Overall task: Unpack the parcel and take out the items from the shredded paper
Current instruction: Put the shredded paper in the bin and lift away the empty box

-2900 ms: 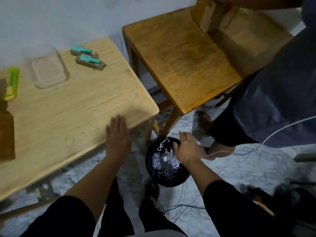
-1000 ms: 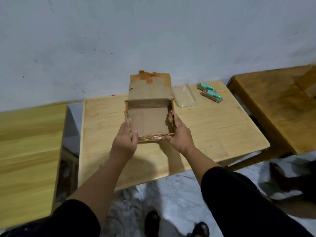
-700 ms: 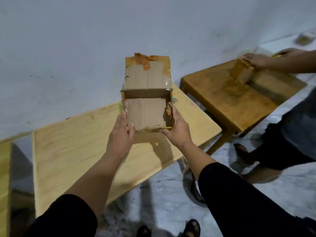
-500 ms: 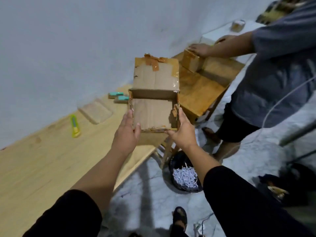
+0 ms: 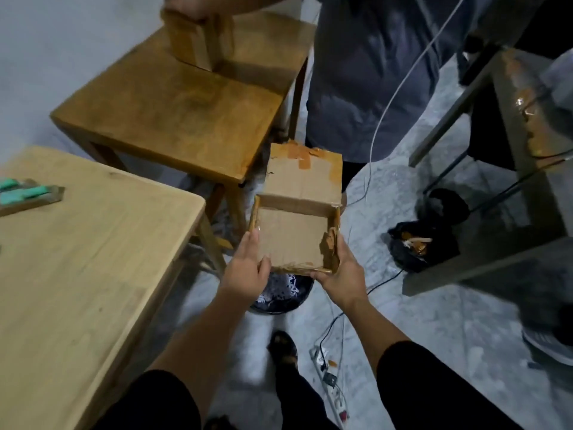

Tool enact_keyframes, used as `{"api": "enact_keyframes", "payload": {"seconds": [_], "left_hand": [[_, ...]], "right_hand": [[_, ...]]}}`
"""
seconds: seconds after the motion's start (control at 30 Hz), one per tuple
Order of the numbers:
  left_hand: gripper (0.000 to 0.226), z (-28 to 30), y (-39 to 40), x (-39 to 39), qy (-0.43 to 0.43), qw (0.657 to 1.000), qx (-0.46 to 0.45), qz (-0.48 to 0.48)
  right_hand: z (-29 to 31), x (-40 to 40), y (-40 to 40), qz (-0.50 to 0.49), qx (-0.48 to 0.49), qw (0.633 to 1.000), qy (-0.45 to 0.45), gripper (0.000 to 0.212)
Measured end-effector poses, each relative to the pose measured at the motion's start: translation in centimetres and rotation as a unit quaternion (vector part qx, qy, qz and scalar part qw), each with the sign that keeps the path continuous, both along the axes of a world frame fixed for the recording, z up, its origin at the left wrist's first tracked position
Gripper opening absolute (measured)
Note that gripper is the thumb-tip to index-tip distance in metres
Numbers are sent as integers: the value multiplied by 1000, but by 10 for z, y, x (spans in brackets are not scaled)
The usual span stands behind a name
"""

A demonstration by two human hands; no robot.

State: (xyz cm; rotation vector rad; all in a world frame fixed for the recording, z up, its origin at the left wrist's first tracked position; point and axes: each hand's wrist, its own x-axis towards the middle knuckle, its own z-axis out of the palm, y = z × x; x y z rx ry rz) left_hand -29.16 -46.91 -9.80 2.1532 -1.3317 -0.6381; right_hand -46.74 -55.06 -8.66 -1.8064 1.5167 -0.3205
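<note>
Open cardboard box [image 5: 293, 235], tape-scarred, flap up, interior bare: held in the air over the floor by left hand [image 5: 246, 270] and right hand [image 5: 339, 274], each grip clasped on a near corner. Directly beneath: black bin [image 5: 280, 294] holding white shredded paper [image 5: 279, 290]. Left: pale wooden desk [image 5: 93, 259] carrying teal-topped items [image 5: 29, 193]. Behind: darker wooden desk [image 5: 173, 113], second person's hand on a taped parcel [image 5: 193, 41].
</note>
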Motion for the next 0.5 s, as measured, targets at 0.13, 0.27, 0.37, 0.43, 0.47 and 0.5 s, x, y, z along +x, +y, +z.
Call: {"api": "enact_keyframes", "payload": {"seconds": [0.13,0.27,0.37,0.43,0.47,0.5], "left_hand": [[70,-50,-16,-4,21,998,54,-5],[63,-70,-38,1,10,993,116,-12],[59,-73,-57,1,-28,992,113,-38],[55,-69,-69,1,-39,990,129,-27],[52,-69,-75,1,-56,989,133,-24],[50,-65,-80,2,-73,987,144,-24]], "right_hand": [[-38,-9,-14,-3,46,999,28,104],[-55,-5,-44,41,101,994,19,106],[-59,5,-66,126,86,985,81,95],[-54,14,-79,176,70,968,164,78],[-51,19,-85,199,55,958,199,70],[-47,25,-90,219,41,948,226,61]]}}
